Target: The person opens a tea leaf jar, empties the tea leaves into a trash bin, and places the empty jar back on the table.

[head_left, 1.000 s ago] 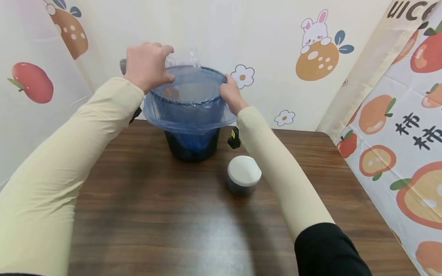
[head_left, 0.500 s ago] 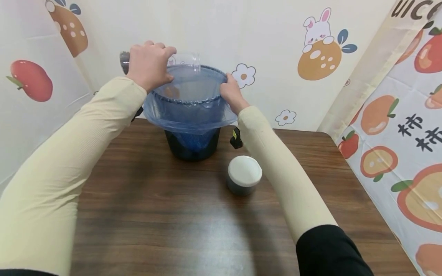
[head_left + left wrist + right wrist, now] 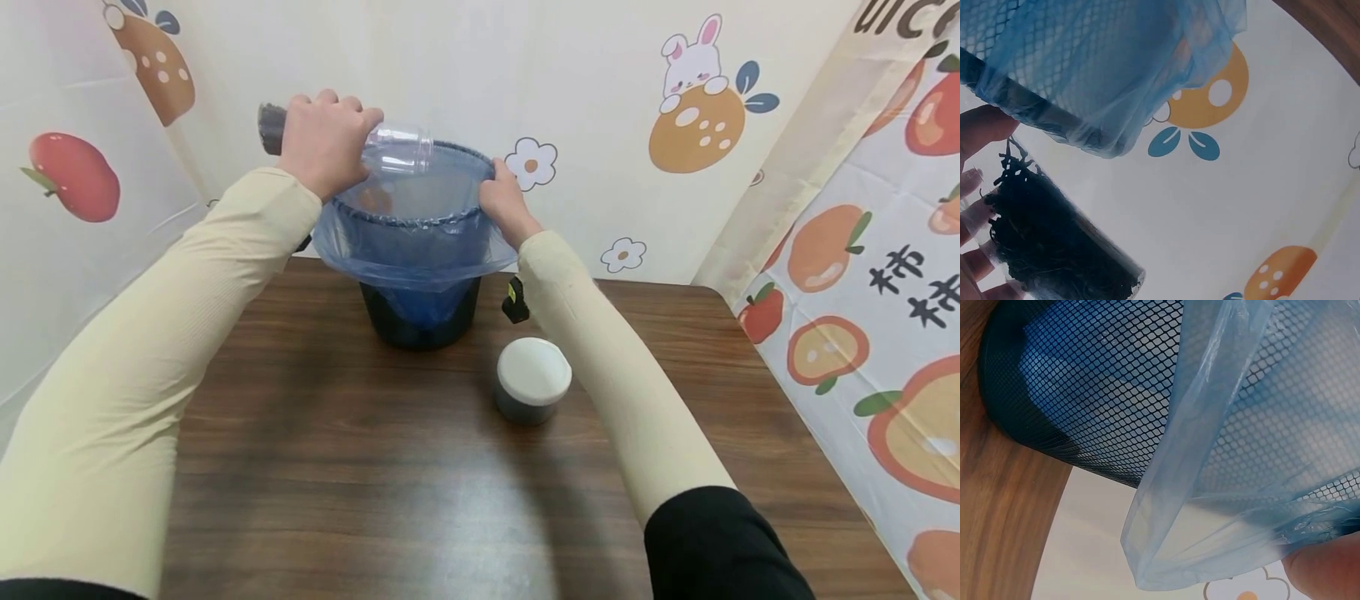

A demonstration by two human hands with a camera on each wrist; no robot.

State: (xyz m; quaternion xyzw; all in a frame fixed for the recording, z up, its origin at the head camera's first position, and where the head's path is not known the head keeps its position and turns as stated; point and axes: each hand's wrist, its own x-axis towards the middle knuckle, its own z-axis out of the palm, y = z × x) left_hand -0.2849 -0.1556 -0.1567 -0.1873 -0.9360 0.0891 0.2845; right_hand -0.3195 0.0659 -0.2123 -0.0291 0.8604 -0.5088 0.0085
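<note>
My left hand (image 3: 324,143) grips a clear plastic jar (image 3: 403,150) at the bin's left rim. The jar lies nearly sideways, its bare end tipped a little down over the bin. Dark, stringy dried shreds (image 3: 1054,231) are packed at the jar's other end. Below it stands a black mesh waste bin (image 3: 420,329) lined with a blue plastic bag (image 3: 408,250), whose edge is folded out over the rim. On the right side, my right hand (image 3: 504,202) pinches the bagged rim. Its thumb (image 3: 1329,569) presses on the plastic in the right wrist view.
A round tub with a white lid (image 3: 532,371) and dark base stands on the brown wooden table (image 3: 360,492), in front of the bin and near my right forearm. A patterned curtain (image 3: 585,83) hangs close behind the bin.
The jar has tipped: its dark-filled end has risen and its bare end has lowered toward the bin. My right hand keeps its place on the rim.
</note>
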